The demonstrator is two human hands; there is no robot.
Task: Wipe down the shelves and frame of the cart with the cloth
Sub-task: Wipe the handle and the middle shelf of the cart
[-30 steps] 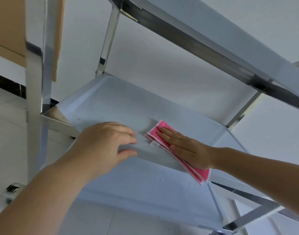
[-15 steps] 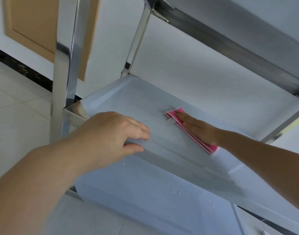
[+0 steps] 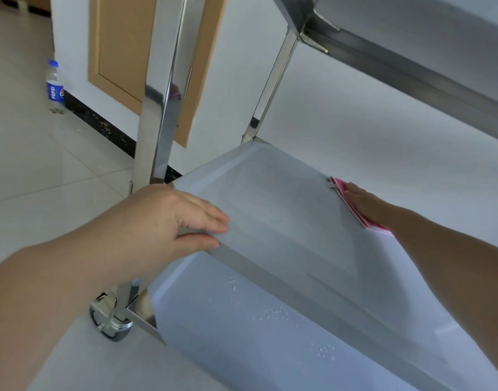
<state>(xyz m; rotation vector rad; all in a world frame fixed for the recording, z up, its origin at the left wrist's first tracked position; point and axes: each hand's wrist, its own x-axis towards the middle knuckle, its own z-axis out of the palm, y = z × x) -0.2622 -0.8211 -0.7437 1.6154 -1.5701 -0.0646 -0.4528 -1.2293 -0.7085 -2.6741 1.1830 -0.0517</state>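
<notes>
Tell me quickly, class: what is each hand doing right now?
Left hand: closed over the front edge of the middle shelf, gripping it.
Right hand: open, flat, pressing the pink cloth onto that shelf near its back edge.

Middle shelf (image 3: 270,210): cloth (image 3: 352,206) flat under my right hand (image 3: 364,204), far edge; left hand (image 3: 168,221) grips near rim. Lower shelf (image 3: 242,334): water drops (image 3: 273,313).

Pink cloth (image 3: 355,206) with a white edge strip, at right of centre. Shiny silver steel cart frame (image 3: 157,114), mirror-like, at upper centre. Pale grey-blue middle shelf (image 3: 270,198), plain; lower shelf (image 3: 242,334) the same tint, speckled with clear droplets. Blue-labelled bottle (image 3: 54,86) with a blue cap, upper left. Tan door (image 3: 120,52), white wall (image 3: 355,114), black skirting (image 3: 101,122), pale floor tiles (image 3: 30,165).
</notes>
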